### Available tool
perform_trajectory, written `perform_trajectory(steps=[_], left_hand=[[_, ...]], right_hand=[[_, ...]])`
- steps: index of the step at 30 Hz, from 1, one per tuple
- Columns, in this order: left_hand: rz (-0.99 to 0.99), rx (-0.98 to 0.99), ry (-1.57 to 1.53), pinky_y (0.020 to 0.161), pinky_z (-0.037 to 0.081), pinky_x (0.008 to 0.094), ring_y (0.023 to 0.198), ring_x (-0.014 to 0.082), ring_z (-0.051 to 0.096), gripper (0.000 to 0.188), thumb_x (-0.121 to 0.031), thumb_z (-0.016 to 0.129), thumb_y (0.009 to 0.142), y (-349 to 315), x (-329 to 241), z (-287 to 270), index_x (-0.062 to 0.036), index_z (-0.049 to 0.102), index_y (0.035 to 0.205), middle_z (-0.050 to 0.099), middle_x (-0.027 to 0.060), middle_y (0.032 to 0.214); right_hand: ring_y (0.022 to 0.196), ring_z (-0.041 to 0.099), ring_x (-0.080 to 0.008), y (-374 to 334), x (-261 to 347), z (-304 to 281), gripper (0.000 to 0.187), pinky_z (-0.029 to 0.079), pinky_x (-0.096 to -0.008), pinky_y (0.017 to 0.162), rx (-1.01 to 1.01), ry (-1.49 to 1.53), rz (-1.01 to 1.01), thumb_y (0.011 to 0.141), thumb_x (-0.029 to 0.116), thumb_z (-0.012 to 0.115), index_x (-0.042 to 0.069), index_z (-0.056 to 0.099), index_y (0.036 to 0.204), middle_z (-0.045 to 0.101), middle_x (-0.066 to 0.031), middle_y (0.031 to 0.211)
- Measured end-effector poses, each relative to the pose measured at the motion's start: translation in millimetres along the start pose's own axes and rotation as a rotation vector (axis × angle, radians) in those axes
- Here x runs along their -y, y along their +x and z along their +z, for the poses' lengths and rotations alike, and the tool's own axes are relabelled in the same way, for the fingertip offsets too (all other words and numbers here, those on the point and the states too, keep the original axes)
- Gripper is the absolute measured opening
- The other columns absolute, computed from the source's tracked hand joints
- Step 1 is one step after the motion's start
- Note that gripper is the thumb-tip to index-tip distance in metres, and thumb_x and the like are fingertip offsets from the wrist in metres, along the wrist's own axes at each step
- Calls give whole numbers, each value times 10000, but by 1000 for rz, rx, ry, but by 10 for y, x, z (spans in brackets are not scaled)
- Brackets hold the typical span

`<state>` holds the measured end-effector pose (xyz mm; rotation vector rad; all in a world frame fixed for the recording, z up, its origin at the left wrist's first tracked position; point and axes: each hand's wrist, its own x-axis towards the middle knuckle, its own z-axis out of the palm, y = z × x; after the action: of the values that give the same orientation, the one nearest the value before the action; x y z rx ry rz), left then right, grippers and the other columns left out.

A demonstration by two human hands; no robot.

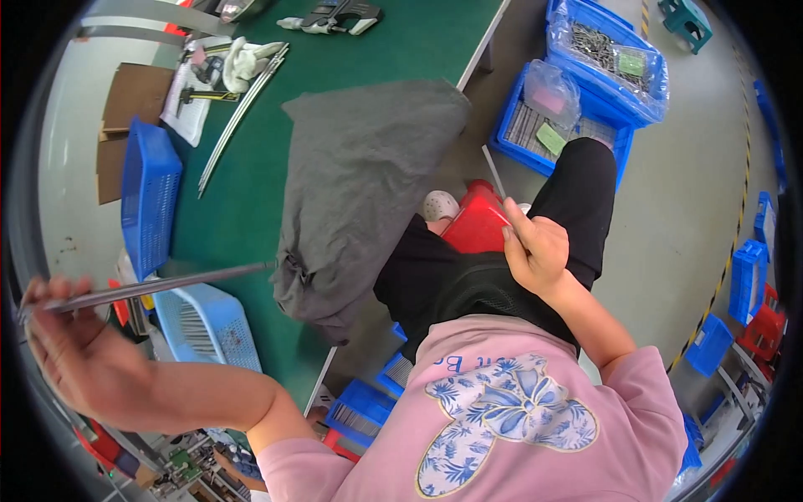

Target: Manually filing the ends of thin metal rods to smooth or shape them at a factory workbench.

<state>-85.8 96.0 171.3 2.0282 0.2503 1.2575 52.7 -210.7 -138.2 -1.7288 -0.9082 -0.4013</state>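
At the far left, my left hand (79, 356) is closed around a thin bundle of long grey metal rods (180, 279); motion smears its fingers. The rods' other end reaches a crumpled dark grey cloth (360, 192), which drapes over the table edge towards my lap. I cannot tell whether they touch. Above my lap, my right hand (539, 247) pinches a short, thin pale metal rod (494, 171) between thumb and fingers, its free end pointing up and away. Below my left hand's rods stands a light blue basket (234, 330) with several rods inside.
The green table (251, 201) bears several loose thin rods (242, 117), white gloves (242, 65), a micrometer (335, 15) and a blue basket (150, 201). On the floor are blue bins (615, 159) of metal parts and a red stool (481, 219).
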Motion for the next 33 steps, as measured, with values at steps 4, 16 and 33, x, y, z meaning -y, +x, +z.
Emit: perform_trajectory(steps=[4, 16, 33], left_hand=[[-81, -151, -253, 985, 494, 406, 1002, 265, 616, 231, -116, 521, 968, 142, 167, -316, 75, 569, 1088, 632, 171, 1021], [-848, -648, -468, 1028, 474, 402, 1088, 284, 571, 241, -148, 508, 981, -1339, 1012, 550, 53, 491, 1114, 553, 156, 1056], [-1012, -688, -684, 805, 559, 381, 936, 260, 645, 226, -174, 621, 925, -1671, 890, 760, 13, 570, 1040, 626, 121, 955]], right_hand=[[413, 433, -173, 166, 19, 97, 472, 354, -295, 440, -65, 83, 28, 733, -73, 633, 7, 634, 1199, 500, -52, 556], [480, 527, -179, 720, -40, 619, 400, 403, -286, 476, -70, 61, -53, 755, -47, 672, 57, 680, 1141, 627, -95, 657], [603, 618, -219, 1417, 30, 325, 164, 463, -305, 559, 586, -34, -128, 835, 56, 650, 52, 692, 994, 651, -127, 738]])
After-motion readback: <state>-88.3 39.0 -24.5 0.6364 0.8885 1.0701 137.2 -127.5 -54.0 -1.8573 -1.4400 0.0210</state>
